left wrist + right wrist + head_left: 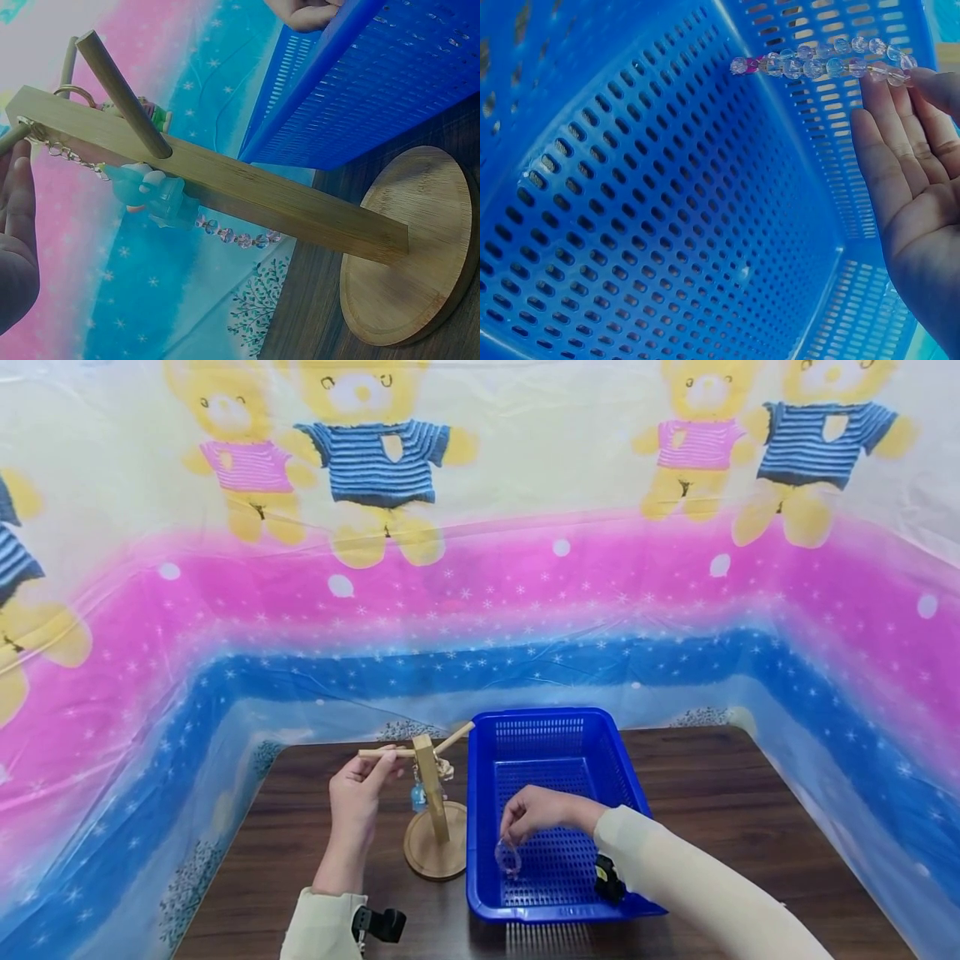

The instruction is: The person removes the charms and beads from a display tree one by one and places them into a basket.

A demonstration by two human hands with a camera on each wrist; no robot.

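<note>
In the head view my left hand pinches a peg of a wooden stand with an upright post and a round base. From the stand hang a keychain with a light-blue figure and a string of clear and pinkish beads, which show in the left wrist view. Over the blue basket, my right hand holds a clear beaded bracelet between thumb and fingertips. The bracelet dangles below the fingers and has a pink bead near its far end.
The slotted basket stands right beside the stand on a dark wooden table. Another figure with green on it hangs behind the post. A cloth printed with bears encloses the table's back and sides.
</note>
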